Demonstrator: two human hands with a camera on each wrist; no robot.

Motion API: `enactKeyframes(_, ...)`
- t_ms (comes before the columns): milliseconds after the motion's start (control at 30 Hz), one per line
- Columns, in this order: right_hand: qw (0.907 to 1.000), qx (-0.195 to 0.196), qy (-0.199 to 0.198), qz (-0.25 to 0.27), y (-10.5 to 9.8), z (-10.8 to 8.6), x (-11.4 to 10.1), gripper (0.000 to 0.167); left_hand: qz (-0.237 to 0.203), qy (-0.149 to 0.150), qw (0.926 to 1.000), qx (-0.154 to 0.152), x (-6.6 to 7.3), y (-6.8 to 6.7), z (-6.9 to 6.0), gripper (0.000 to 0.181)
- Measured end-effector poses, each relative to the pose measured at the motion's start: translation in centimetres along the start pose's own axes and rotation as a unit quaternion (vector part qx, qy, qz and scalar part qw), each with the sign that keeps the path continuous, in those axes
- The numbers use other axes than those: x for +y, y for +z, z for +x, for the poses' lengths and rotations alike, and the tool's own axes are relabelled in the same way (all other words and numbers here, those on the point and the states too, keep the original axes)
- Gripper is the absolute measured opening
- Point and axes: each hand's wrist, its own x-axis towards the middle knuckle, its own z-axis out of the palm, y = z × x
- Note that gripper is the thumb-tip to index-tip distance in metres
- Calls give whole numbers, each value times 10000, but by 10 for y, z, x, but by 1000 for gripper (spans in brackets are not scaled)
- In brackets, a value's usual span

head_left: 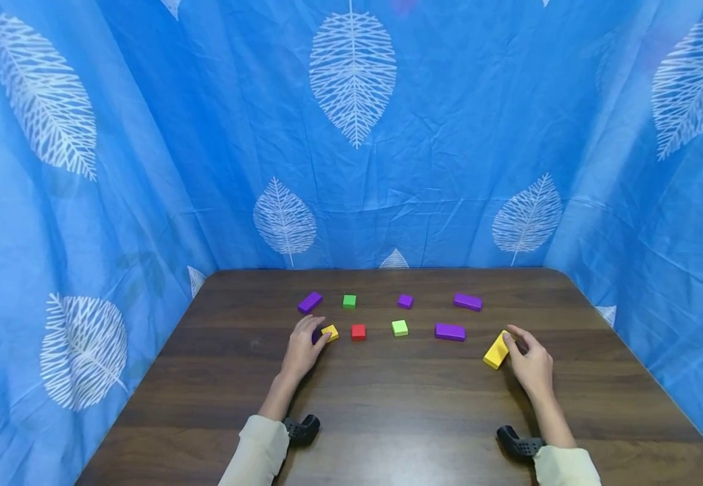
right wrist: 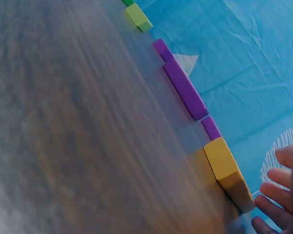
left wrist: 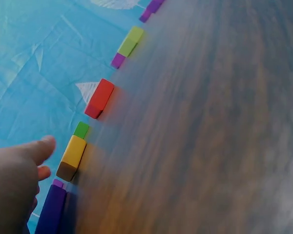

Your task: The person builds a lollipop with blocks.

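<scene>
My left hand [head_left: 302, 347] is over the left end of the block rows, its fingers relaxed. Partly hidden beneath it is a dark purple block [left wrist: 51, 209], with a small yellow block [head_left: 329, 333] just beyond the thumb. In the left wrist view the thumb stands apart from both blocks. My right hand [head_left: 531, 364] is beside a larger yellow block [head_left: 496, 350] at the right end. Its fingers look loosely spread in the right wrist view, close to the block's edge and not wrapped round it; whether they touch is unclear.
Between the hands lie a red block [head_left: 358, 332], a light green block [head_left: 400, 328] and a purple block [head_left: 450, 331]. Behind them sit a green block [head_left: 349, 302] and several purple ones. A blue leaf-print curtain [head_left: 424, 155] surrounds the brown wooden table [head_left: 387, 412].
</scene>
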Motion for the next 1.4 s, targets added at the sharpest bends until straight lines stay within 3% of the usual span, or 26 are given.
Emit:
enactKeyframes(200, 9989, 13, -424, -199, -1, -1, 9, 31, 285, 149, 9994, -156, -2, 3, 0, 36)
enactKeyframes(400, 9964, -155, -687, -469, 2, -1, 16, 33, 582, 388, 9975, -67, -3, 4, -1, 35)
enactKeyframes(600, 9946, -250, -900, -461, 6, -5, 12, 33, 656, 260, 9975, -95, -2, 4, -4, 34)
enactKeyframes(733, 9933, -350, -1031, -398, 10, -12, 7, 33, 482, 304, 9984, 4, 4, 3, -9, 34)
enactKeyframes(867, 9913, -538, -1161, -320, 17, -24, -1, 34, 217, 646, 9975, 192, 14, 4, -21, 34)
enactKeyframes(1067, 9862, -893, -1394, -99, 28, -51, -20, 35, -278, 1142, 9930, 92, 34, 8, -38, 35)
enactKeyframes(1400, 9663, -1252, -2227, 316, 58, -89, -57, 35, -537, 832, 9950, -161, 43, 22, -42, 34)
